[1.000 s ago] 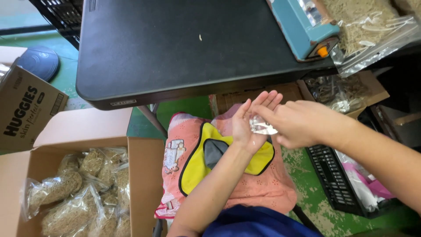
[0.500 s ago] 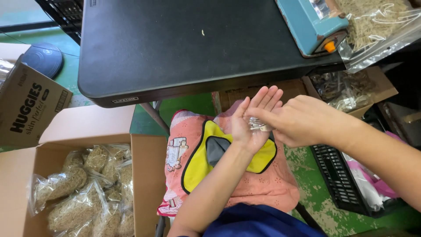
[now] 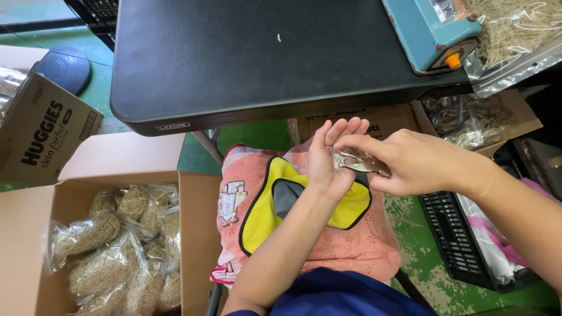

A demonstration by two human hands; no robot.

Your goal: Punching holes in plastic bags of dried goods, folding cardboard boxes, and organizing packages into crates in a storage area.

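Note:
My left hand (image 3: 329, 157) is held palm up over my lap, fingers together and pointing away from me. My right hand (image 3: 418, 162) pinches a small crumpled piece of clear plastic (image 3: 356, 160) and presses it against the left palm. Both hands hover just below the front edge of the black table (image 3: 246, 64). Under them lies a pink cloth with a yellow and grey patch (image 3: 275, 205) across my knees.
An open cardboard box (image 3: 35, 246) with several clear bags of dried brown strands (image 3: 111, 251) stands at the lower left. A teal sealing machine (image 3: 430, 32) and a large bag of dried strands (image 3: 518, 35) sit on the table's right end. A black crate (image 3: 462, 246) is at right.
My hands have stayed together over my lap. The right hand's fingers have slid a little across the left palm with the plastic piece. The view has shifted slightly.

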